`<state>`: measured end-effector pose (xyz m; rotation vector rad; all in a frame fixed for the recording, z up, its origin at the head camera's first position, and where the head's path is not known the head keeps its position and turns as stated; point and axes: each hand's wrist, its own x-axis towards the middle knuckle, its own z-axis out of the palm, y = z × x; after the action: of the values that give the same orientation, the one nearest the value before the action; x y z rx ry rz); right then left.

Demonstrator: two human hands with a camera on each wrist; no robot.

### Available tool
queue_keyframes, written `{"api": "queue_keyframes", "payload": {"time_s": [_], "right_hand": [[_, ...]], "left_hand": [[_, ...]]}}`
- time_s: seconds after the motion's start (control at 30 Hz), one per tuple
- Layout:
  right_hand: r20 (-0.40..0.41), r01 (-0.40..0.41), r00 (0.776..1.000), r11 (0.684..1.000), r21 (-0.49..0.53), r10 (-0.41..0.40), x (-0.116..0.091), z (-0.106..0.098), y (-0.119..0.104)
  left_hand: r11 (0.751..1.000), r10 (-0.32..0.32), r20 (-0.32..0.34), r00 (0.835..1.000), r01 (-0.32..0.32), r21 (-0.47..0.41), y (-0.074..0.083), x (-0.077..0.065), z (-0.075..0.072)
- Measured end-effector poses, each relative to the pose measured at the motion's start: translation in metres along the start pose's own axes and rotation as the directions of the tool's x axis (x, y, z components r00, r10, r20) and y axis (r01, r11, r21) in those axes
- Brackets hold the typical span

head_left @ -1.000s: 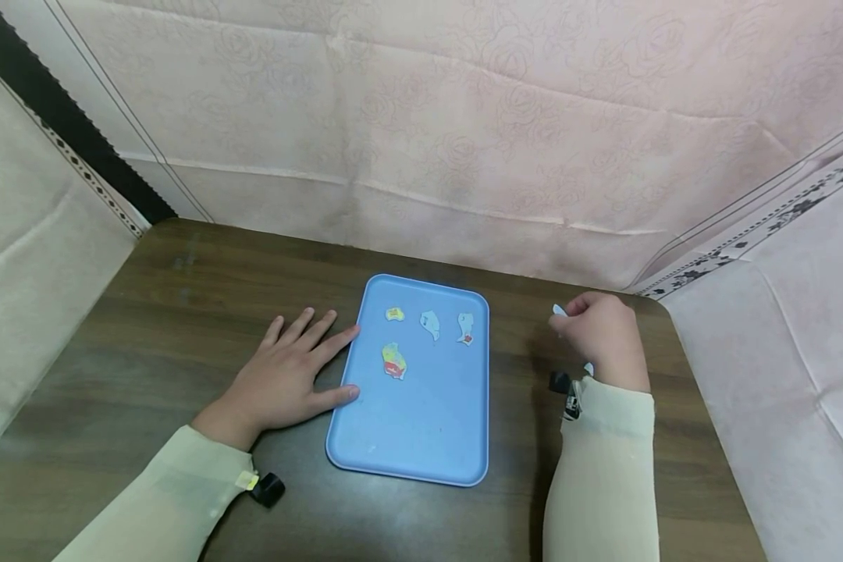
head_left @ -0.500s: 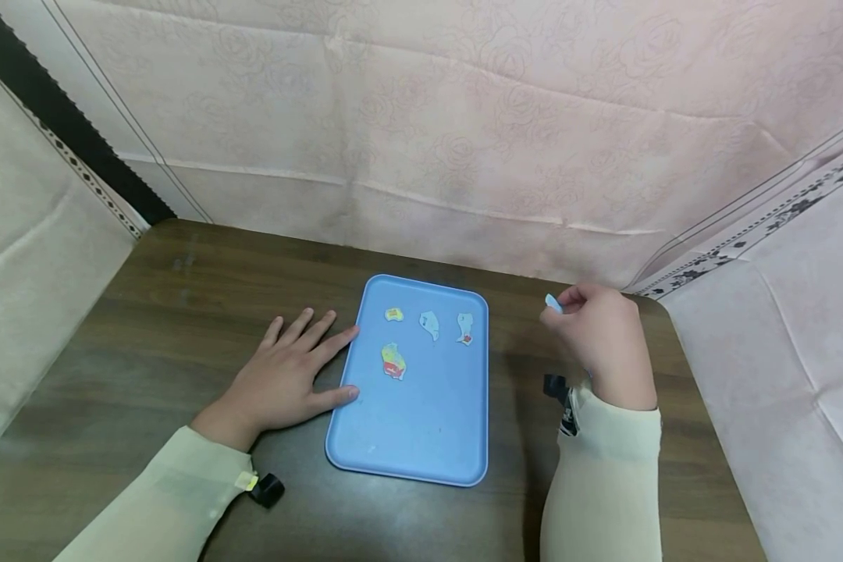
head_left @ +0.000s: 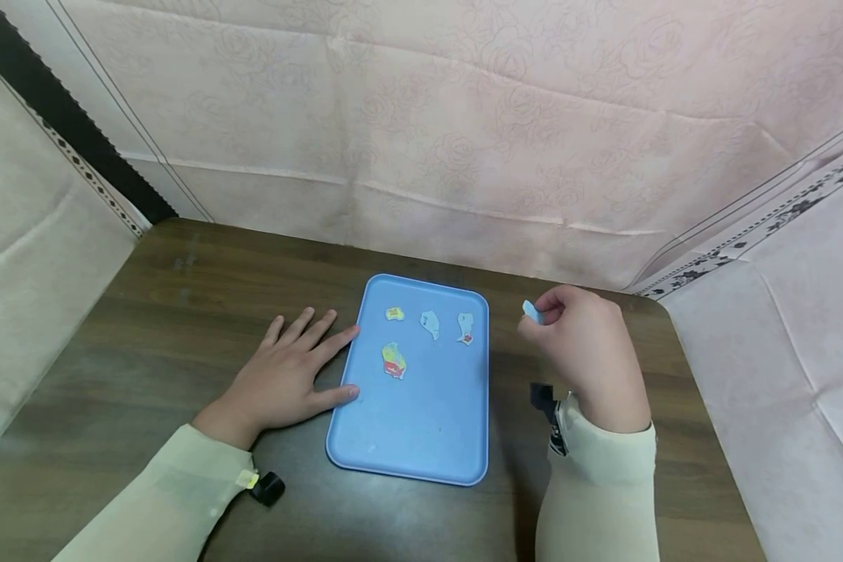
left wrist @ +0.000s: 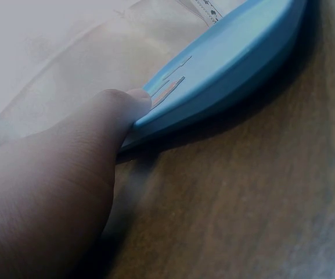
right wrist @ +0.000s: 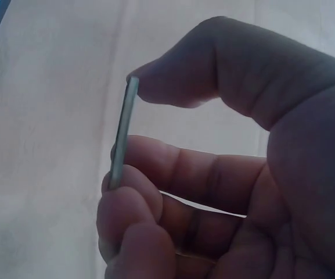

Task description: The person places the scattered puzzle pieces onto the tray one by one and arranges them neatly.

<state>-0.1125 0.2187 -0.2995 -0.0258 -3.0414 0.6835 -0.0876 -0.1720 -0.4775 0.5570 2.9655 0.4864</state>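
Note:
My left hand (head_left: 281, 382) lies flat with spread fingers at the left side of a blue tray (head_left: 421, 429). Its thumb and index fingertip touch the rim; the left wrist view shows the thumb over the edge of the tray (left wrist: 231, 99). To the tray's right, my right hand (head_left: 590, 355) is raised and pinches a small, thin, pale-blue flat piece (head_left: 531, 311). Seen edge-on in the right wrist view, the piece (right wrist: 122, 136) is held between thumb and fingertips. Its face is mostly hidden.
On the tray lie a small yellow piece (head_left: 394, 314), a pale-blue piece (head_left: 430, 325), a pale piece with a red spot (head_left: 465, 329) and a yellow-and-red piece (head_left: 394, 361). A patterned pale cloth (head_left: 421, 140) hangs behind the wooden table (head_left: 140, 336).
My right hand has moved left, nearer to the tray, carrying the pale-blue piece. The left hand, the tray and the pieces on it have stayed put.

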Motion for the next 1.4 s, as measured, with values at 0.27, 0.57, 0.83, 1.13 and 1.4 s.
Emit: {"api": "queue_keyframes", "payload": {"time_s": [0.27,0.57,0.83,1.13,1.4], "right_hand": [[0.046,0.041,0.998,0.999,-0.019,-0.040,-0.006,0.013,-0.024],[0.149,0.073,0.987,0.997,-0.032,-0.067,-0.001,0.038,-0.041],[0.213,0.079,0.974,0.997,-0.012,-0.075,0.006,0.058,-0.047],[0.261,0.096,0.962,0.995,-0.032,-0.085,0.013,0.083,-0.053],[0.281,0.117,0.954,0.993,-0.018,-0.107,0.016,0.104,-0.053]], "left_hand": [[1.000,-0.005,0.005,1.000,0.005,0.005,0.000,0.001,0.000],[1.000,-0.011,0.006,1.000,0.011,0.018,0.000,0.001,0.001],[1.000,-0.011,0.011,1.000,0.011,0.017,0.000,0.001,0.000],[1.000,-0.010,0.004,1.000,0.010,0.018,0.001,0.001,0.001],[1.000,-0.010,0.004,1.000,0.010,0.016,0.000,0.000,0.001]]}}
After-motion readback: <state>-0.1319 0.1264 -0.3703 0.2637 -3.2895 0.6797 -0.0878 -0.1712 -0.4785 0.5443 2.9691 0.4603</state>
